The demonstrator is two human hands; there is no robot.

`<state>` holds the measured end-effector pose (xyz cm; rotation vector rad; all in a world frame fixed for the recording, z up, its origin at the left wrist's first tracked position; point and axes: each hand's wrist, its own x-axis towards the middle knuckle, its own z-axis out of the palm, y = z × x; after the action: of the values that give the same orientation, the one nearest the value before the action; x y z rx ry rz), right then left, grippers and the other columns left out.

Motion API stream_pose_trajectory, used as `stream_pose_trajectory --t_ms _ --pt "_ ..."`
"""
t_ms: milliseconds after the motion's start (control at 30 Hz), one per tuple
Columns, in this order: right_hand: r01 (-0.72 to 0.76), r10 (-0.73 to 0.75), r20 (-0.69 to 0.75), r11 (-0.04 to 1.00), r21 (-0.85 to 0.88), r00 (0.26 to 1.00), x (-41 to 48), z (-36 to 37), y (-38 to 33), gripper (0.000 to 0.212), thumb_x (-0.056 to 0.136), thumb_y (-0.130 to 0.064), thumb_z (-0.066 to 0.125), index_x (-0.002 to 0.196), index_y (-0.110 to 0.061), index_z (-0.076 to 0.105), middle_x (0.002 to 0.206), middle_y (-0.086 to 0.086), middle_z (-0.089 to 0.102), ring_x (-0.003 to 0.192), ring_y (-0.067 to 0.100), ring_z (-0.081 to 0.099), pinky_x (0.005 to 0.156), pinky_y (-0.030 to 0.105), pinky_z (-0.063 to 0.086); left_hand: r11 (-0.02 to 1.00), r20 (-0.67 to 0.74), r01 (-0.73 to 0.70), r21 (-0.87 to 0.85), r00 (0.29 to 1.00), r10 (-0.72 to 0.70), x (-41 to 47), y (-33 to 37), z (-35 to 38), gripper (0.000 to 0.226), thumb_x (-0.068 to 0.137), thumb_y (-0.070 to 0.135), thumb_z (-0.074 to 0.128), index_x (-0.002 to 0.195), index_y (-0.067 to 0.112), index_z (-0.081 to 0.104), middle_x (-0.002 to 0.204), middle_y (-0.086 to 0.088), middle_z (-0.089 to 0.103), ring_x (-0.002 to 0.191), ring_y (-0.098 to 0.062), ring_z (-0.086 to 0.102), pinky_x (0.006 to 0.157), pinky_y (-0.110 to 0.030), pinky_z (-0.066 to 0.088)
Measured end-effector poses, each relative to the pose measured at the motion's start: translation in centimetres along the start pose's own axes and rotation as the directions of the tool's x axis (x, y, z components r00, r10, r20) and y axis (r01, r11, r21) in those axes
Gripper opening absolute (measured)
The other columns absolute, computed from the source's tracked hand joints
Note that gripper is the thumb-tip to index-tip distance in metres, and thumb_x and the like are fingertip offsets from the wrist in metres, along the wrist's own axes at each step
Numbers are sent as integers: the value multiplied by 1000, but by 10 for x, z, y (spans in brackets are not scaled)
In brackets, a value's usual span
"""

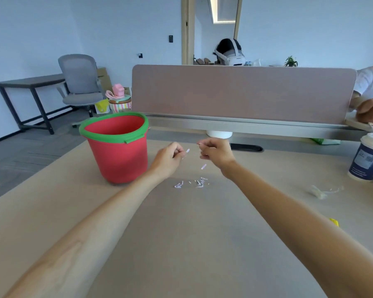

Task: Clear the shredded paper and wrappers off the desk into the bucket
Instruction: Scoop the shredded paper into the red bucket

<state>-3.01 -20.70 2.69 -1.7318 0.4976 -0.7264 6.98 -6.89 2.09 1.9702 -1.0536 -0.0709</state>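
A red bucket point(120, 151) with a green rim stands on the desk point(181, 233), left of centre. My left hand point(169, 157) hovers just right of the bucket, fingers pinched on a small pale paper shred point(188, 150). My right hand point(215, 153) is raised beside it, fingers curled on a tiny white scrap at its fingertips. One pink shred point(203, 166) is in the air below my right hand. A small scatter of shredded paper point(192, 182) lies on the desk beneath both hands. A clear crumpled wrapper point(321, 191) lies to the right, and a yellow scrap point(334, 222) nearer me.
A dark blue paper cup point(367, 158) with a white lid stands at the right edge. A pink-brown divider panel point(241, 93) closes off the desk's far side. Another person's hand point(370, 110) works beyond it at the right; someone in a headset sits behind. A grey chair point(82, 82) stands back left.
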Motion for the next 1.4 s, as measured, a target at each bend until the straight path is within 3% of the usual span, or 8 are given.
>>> stream_pose_trajectory --t_ms 167,367,533,700,833,1033,1200,1400 --pt "118 -118 55 993 -3 992 26 32 -68 10 90 -7 59 89 -9 69 70 -1 58 64 16 53 73 31 53 990 -173 -113 86 977 127 16 44 -67 10 92 18 56 83 12 56 65 2 56 62 -17 47 60 -30 34" --pt "321 -296 165 934 -156 941 52 96 -123 9 87 -9 64 91 -8 72 65 -3 61 61 11 53 70 27 52 962 -269 63 267 963 12 30 29 -159 14 93 19 55 85 9 60 79 -4 64 84 -25 59 73 -33 42" --pt "505 -357 374 733 -457 856 72 143 -125 14 87 -9 61 92 -3 73 94 16 73 89 28 65 86 37 51 877 -204 160 453 976 -72 34 3 -200 21 93 18 57 85 2 68 87 -11 69 92 -30 64 77 -36 47" --pt "602 -300 545 585 -543 783 79 157 -116 23 91 -18 58 111 -15 69 112 8 71 104 26 63 93 39 50 841 -125 151 519 987 -100 40 -22 -210 22 96 17 50 97 15 72 108 -3 71 102 -23 64 86 -39 52" --pt "564 -344 464 645 -515 816 76 151 -112 24 89 -23 60 111 -17 69 111 6 72 104 25 64 94 39 49 829 -95 139 542 990 -103 42 -24 -209 21 95 29 51 101 24 70 108 0 68 101 -21 62 86 -40 51" --pt "448 -372 251 735 -508 894 56 100 -109 29 90 -25 59 116 -16 65 114 3 70 101 20 65 93 28 46 881 -80 13 473 996 28 41 4 -186 24 94 19 48 108 17 68 104 0 63 101 -21 58 90 -35 47" --pt "274 -224 157 763 -586 962 26 30 -81 28 91 -25 56 114 -15 66 114 4 69 106 21 61 95 29 45 883 3 -153 443 986 168 36 44 -123 23 92 19 48 107 19 66 115 -5 61 109 -24 56 93 -35 44" --pt "120 -18 152 706 -698 988 -25 -53 -28 32 91 -29 56 121 -18 61 123 3 63 114 21 57 90 25 40 896 239 -211 390 963 122 19 50 -24 26 93 18 48 114 18 64 120 -8 59 116 -27 54 94 -31 40"
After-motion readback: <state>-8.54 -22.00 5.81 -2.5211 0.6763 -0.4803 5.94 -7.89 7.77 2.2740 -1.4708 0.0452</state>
